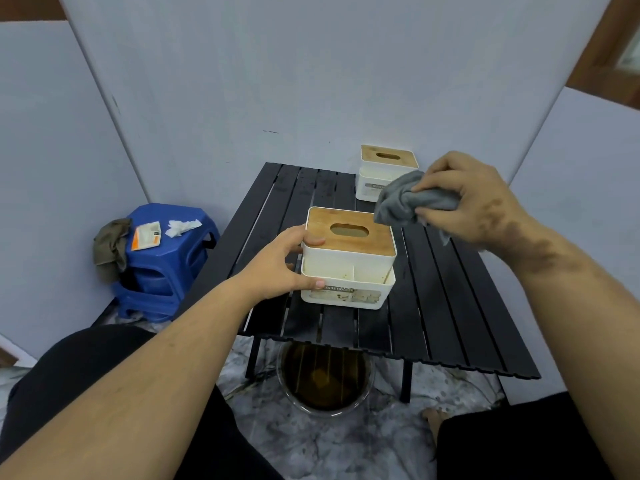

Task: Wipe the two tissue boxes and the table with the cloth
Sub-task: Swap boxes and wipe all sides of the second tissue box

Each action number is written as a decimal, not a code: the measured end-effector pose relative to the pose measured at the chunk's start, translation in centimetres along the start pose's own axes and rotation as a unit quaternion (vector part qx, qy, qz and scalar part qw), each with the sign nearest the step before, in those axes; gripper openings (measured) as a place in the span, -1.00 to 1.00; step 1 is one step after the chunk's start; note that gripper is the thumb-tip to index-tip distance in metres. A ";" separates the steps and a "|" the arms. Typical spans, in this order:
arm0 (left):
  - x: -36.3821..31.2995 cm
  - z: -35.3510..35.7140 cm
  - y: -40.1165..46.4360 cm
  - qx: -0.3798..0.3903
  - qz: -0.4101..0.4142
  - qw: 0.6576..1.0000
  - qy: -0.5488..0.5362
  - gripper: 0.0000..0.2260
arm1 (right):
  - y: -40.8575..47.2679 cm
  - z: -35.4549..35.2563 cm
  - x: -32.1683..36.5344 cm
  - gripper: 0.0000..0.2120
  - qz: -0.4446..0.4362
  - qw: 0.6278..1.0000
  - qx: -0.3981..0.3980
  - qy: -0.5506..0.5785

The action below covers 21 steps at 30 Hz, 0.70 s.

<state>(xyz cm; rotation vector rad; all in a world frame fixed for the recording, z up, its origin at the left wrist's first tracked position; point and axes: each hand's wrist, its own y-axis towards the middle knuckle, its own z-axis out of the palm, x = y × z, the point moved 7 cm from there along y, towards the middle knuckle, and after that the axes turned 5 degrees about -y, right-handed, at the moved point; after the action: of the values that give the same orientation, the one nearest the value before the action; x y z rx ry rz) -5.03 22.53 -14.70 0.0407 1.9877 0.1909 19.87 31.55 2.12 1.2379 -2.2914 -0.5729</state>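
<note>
Both hands busy: left hand [282, 263] grips near tissue box [348, 259] to steady it, right hand [464, 199] clutches bunched grey cloth [405, 199] above it.

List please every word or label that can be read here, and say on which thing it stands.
"ISSUE HOLDER": front label of the near tissue box; the left hand hides its start.
Far tissue box: grey label, too blurred to read.
Orange and white packet on the blue stool: print too small to read.

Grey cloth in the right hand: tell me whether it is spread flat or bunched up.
Bunched up. The grey cloth is crumpled into a wad in the right hand, whose fingers curl round it, held above the table beside the near tissue box.
</note>
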 end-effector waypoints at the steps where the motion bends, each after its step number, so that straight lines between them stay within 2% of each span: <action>1: 0.1 0.0 0.0 0.003 -0.001 1.000 -0.001 -0.42 | 0.2 0.2 0.1 -0.75 0.007 1.000 0.003 0.010; 3: 0.2 0.1 0.0 0.007 -0.002 1.000 -0.001 -0.42 | 0.0 2.2 0.3 -0.76 0.023 0.999 0.039 0.025; 6: 0.3 0.1 -0.1 -0.002 0.001 1.000 0.003 -0.42 | -2.0 7.7 -0.4 -0.74 0.084 0.986 0.135 0.057; 9: 0.4 0.2 -0.2 -0.013 0.005 1.000 0.007 -0.42 | -3.5 10.5 -0.9 -0.67 0.093 0.987 0.113 0.067; 12: 0.4 0.2 -0.2 -0.012 0.009 1.000 0.017 -0.42 | -3.7 10.1 -1.4 -0.66 0.088 0.986 0.109 0.088; 21: 0.2 0.2 -0.3 -0.011 0.019 0.999 0.032 -0.43 | -6.9 7.5 -1.9 -0.64 -0.012 0.987 0.151 0.044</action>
<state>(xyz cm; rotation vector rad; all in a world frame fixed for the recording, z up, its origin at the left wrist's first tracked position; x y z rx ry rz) -4.94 22.27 -15.00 0.0597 2.0494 0.2408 20.98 30.71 -8.14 1.4002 -2.3507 -0.1760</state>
